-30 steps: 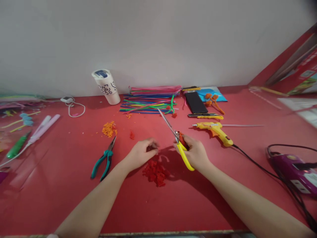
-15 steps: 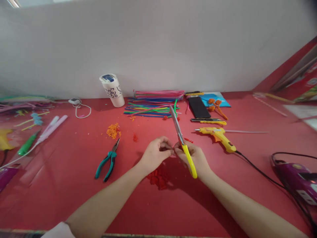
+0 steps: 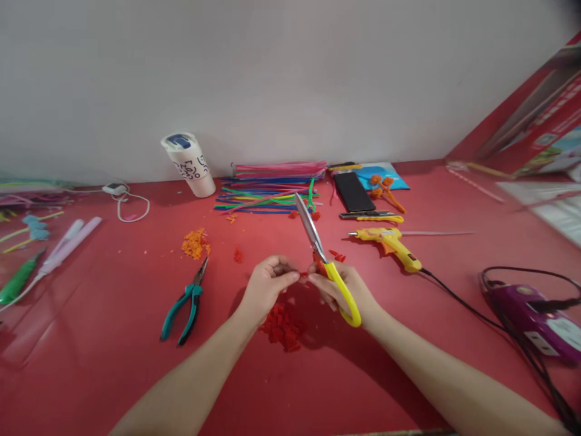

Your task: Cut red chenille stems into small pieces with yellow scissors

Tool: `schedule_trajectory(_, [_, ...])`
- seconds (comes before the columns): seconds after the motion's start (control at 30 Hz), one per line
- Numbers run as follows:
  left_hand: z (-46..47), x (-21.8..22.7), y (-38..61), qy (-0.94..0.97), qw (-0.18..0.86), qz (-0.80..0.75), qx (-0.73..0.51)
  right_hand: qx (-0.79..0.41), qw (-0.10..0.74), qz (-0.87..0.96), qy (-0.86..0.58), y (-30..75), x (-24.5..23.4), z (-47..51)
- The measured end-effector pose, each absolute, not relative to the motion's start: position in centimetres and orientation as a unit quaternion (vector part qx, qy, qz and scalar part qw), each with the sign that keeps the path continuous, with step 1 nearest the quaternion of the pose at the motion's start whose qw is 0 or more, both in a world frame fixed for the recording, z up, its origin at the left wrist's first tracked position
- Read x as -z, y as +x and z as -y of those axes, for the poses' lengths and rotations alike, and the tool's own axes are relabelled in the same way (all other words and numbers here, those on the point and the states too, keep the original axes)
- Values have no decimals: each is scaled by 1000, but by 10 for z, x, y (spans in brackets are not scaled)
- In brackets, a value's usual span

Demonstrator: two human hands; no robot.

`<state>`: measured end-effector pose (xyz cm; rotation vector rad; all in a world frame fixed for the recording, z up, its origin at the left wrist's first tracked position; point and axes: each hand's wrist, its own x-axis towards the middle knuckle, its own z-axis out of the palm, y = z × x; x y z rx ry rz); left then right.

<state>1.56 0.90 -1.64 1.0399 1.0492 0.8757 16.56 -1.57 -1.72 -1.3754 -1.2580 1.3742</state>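
Over the red table, my left hand pinches one end of a small red piece between thumb and finger. My right hand has its fingertips at the other end of this piece. Scissors with yellow handles also rest in the right hand, blades pointing up and away. Below the hands lies a pile of red fuzzy bits. A few red pieces lie just beyond the right hand. Pliers with teal handles lie to the left, their jaws near a heap of orange bits.
Colourful pipe cleaners lie along the wall beside a white tumbler. At right are a phone, a cutter knife, an orange flower, a yellow glue gun and a purple power strip with cords.
The view has turned slightly right, so the table things appear farther left. My hands stay close together, with the red piece between the fingertips now showing more clearly.
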Motion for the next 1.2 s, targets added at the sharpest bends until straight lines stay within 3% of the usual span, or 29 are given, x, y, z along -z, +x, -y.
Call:
schedule_trajectory(0.67, [-1, 17, 19, 714, 384, -470, -349, -427, 368, 563, -605, 161, 21, 16])
schedule_trajectory(0.83, [-2, 18, 18, 687, 421, -478, -349, -398, 351, 594, -605, 163, 17, 14])
schedule_trajectory(0.97, [-14, 25, 11, 554, 503, -512, -423, -365, 313, 640, -600, 178, 12, 10])
schedule_trajectory(1.07, [-24, 30, 5, 419, 582, -521, -462, -284, 241, 677, -635, 190, 7, 9])
schedule_trajectory(1.2, [-28, 30, 2, 373, 614, -490, -493, -159, 136, 729, -652, 194, 4, 10])
